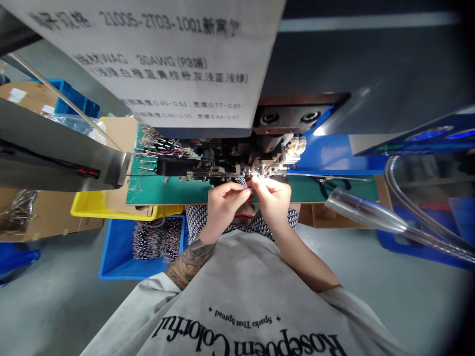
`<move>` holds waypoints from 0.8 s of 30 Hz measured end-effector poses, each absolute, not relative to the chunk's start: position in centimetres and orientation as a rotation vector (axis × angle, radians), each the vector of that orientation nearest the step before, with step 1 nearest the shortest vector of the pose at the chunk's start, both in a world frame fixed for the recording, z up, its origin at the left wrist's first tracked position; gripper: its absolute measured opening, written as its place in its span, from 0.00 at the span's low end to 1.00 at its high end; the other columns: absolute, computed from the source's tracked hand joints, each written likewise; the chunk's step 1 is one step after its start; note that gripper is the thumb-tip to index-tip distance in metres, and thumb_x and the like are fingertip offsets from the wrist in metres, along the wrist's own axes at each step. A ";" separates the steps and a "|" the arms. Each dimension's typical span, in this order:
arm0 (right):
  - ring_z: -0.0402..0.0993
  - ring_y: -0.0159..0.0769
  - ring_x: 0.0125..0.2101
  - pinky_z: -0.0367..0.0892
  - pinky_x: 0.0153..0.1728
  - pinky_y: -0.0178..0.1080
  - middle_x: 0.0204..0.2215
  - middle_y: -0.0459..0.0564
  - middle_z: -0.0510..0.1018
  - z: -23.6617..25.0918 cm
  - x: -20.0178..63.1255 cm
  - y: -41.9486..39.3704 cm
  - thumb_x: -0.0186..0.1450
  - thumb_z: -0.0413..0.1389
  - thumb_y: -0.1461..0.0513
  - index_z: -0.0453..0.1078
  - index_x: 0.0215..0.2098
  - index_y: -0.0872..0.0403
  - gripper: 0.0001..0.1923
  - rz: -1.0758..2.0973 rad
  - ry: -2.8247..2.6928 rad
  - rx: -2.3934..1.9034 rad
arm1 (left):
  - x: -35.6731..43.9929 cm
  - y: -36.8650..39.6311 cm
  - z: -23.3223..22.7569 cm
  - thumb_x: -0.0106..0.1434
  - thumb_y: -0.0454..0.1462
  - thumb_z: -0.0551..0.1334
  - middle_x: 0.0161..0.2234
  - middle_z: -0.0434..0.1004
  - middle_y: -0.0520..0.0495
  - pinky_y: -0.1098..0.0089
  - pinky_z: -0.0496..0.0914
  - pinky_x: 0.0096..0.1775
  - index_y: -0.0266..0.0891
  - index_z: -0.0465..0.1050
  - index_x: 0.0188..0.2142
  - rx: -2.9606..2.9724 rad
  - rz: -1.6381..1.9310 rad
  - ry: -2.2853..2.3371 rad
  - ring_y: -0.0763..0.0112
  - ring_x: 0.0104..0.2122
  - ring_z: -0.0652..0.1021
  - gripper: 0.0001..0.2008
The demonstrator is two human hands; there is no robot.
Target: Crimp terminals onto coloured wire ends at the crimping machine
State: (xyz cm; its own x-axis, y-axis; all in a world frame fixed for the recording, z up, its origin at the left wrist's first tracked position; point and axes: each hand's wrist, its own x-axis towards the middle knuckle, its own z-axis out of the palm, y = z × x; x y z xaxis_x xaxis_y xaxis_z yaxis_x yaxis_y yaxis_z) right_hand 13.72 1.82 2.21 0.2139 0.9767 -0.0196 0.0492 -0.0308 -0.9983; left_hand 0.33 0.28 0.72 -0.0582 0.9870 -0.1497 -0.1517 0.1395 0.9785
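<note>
My left hand (227,201) pinches a bundle of thin coloured wires (243,182) between thumb and fingers, just in front of the machine. Close beside it, my right hand (272,195) has its thumb and fingertips together at the lit crimping head (262,170). Its fingertips hide what they hold; it could be a wire end, but I cannot tell. A metal terminal strip (222,174) runs along the machine from the left toward the head.
Many finished-looking wire bundles (163,146) lie on the green mat (172,190) at left. A blue bin (118,252) with more wires and a yellow tray (111,207) stand below. At right are black-handled scissors (334,185) and a clear-nosed flexible tube (365,210).
</note>
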 end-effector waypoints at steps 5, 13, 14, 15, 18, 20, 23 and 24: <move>0.62 0.29 0.21 0.63 0.25 0.35 0.18 0.44 0.71 1.8 13.7 1.6 0.65 0.64 0.52 0.82 0.25 0.54 0.17 1.074 -1.063 -1.357 | 0.3 0.2 0.8 0.61 0.45 0.76 0.30 0.86 0.49 0.67 0.84 0.35 0.40 0.83 0.33 0.912 1.184 1.216 0.67 0.30 0.86 0.11; 0.71 0.32 0.25 0.68 0.28 0.37 0.22 0.46 0.80 0.8 14.1 1.1 0.64 0.66 0.54 0.85 0.28 0.52 0.12 1.004 -1.077 -1.336 | 0.6 0.2 2.7 0.59 0.44 0.75 0.25 0.84 0.49 0.69 0.79 0.25 0.40 0.82 0.29 0.987 1.151 1.265 0.67 0.23 0.82 0.10; 0.70 0.32 0.25 0.67 0.28 0.36 0.22 0.46 0.79 0.8 14.1 1.1 0.64 0.65 0.55 0.83 0.27 0.52 0.12 0.996 -1.067 -1.325 | 0.7 0.2 2.8 0.60 0.44 0.75 0.25 0.83 0.49 0.69 0.79 0.25 0.41 0.82 0.29 0.994 1.154 1.263 0.67 0.23 0.82 0.10; 0.69 0.31 0.24 0.66 0.27 0.36 0.21 0.45 0.78 0.9 14.1 1.2 0.65 0.65 0.55 0.82 0.25 0.53 0.13 0.994 -1.059 -1.315 | 0.7 0.1 2.8 0.60 0.44 0.75 0.25 0.84 0.49 0.69 0.79 0.26 0.41 0.82 0.30 1.000 1.158 1.262 0.67 0.24 0.82 0.10; 0.65 0.29 0.22 0.63 0.26 0.36 0.19 0.44 0.75 1.4 14.0 1.5 0.65 0.65 0.56 0.78 0.21 0.54 0.16 1.010 -1.044 -1.304 | 0.7 0.2 2.4 0.60 0.45 0.75 0.27 0.84 0.49 0.69 0.79 0.28 0.40 0.81 0.30 1.012 1.173 1.268 0.67 0.25 0.83 0.11; 0.64 0.29 0.22 0.63 0.26 0.36 0.18 0.44 0.73 1.6 13.8 1.7 0.64 0.64 0.55 0.79 0.22 0.54 0.15 1.018 -1.035 -1.330 | 0.6 0.2 2.0 0.59 0.44 0.76 0.28 0.85 0.48 0.70 0.80 0.30 0.40 0.81 0.30 1.013 1.190 1.271 0.68 0.27 0.83 0.12; 0.63 0.29 0.21 0.62 0.25 0.36 0.18 0.44 0.72 1.7 13.7 1.8 0.64 0.64 0.53 0.81 0.24 0.54 0.15 1.018 -1.021 -1.384 | 0.5 0.4 1.4 0.59 0.44 0.76 0.29 0.85 0.48 0.70 0.81 0.33 0.39 0.81 0.31 1.004 1.211 1.265 0.68 0.29 0.84 0.12; 0.63 0.29 0.21 0.62 0.25 0.36 0.18 0.44 0.73 1.7 13.7 1.8 0.64 0.64 0.53 0.81 0.24 0.54 0.15 1.022 -1.016 -1.390 | 0.5 0.4 1.3 0.60 0.45 0.75 0.30 0.85 0.48 0.70 0.81 0.34 0.39 0.81 0.32 1.002 1.213 1.264 0.68 0.30 0.84 0.12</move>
